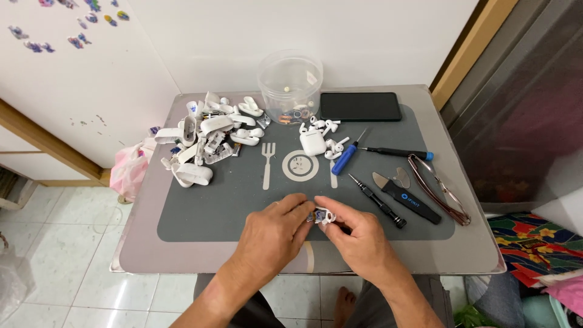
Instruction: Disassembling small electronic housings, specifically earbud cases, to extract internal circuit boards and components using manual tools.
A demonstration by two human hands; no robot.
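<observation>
Here, a small white earbud part (322, 215) is pinched between left hand (273, 234) and right hand (358, 237) at the mat's (200, 212) front edge, steadied for close handling; screwdrivers (376, 199) are kept near.

Bright, even light falls from overhead; the worktop (152, 243) shows only soft, short shadows. A faint sheen sits on the floor tiles (54, 243). Everything looks sharp, with wide-angle stretching toward the edges.

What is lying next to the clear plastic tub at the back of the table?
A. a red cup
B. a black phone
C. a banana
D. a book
B: a flat black phone lies just right of the clear tub on the grey mat.
</observation>
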